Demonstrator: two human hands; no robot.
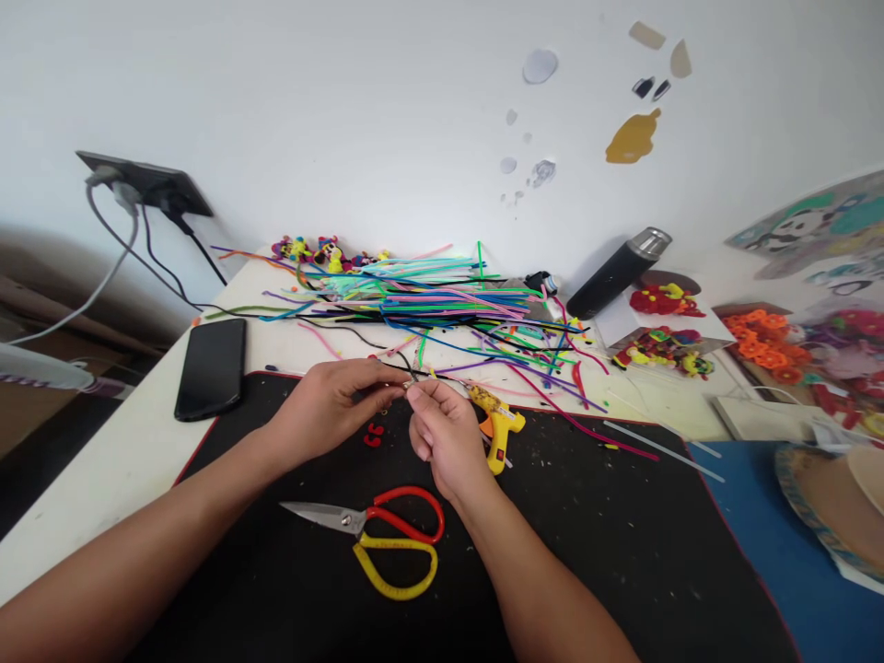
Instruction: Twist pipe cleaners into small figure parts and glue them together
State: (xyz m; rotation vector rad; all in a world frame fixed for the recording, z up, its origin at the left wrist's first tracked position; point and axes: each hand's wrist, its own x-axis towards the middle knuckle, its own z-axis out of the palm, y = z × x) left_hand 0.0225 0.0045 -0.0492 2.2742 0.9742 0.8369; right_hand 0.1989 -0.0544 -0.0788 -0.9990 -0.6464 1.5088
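Observation:
My left hand [330,405] and my right hand [446,433] meet over the back of the black mat [587,543]. Thumb and forefinger of each are pinched together on something small and thin, too tiny to name. Just below the fingertips lie small red curled pieces [373,435]. Right beside my right hand rests a yellow hot glue gun [503,433], partly hidden by the hand. Closer to me, a pair of scissors [359,520] with one red and one yellow handle lies on the mat, blades pointing left.
A pile of coloured pipe cleaners [428,299] spreads along the wall. A black phone [211,368] lies at left. On the right are a dark thermos [618,272], a white box [614,322] with small figures, clear glue sticks [663,449] and a round basket [808,497].

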